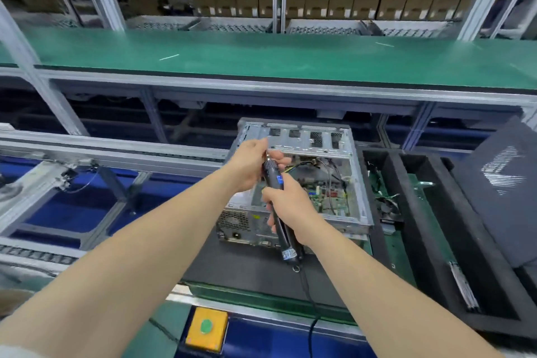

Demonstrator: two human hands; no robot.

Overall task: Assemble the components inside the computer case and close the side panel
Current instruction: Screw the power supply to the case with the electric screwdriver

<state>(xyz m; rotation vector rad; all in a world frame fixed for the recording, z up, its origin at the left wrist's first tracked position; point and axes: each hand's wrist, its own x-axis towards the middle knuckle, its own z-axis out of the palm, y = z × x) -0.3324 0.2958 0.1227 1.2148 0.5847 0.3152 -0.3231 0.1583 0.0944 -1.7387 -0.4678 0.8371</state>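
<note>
Both hands are on the driver (274, 180), above the case (361, 195). The right hand (290, 209) wraps the barrel, fingers curled round it. The left hand (248, 164) pinches at the bit end, prob. seating a screw, but fingers hide the tip so I can't confirm. The case lies on a dark mat (247, 270) just past the hands, open side up.

Handling: the case is thin sheet steel, so stiff, prob. fairly heavy w/ parts in, and its edges are likely sharp. Hold it by the outer frame, not by the board (327, 197) or wires (331, 174), which are fragile. The panel (499, 183), dark w/ a vent grid, leans at right, well apart from the case. It's prob. light and a bit flexy, so best held by both long edges.

Looks: bare grey metal frame, slotted far plate, fan grille (234, 219) and ports at the near end, green board inside.
</note>
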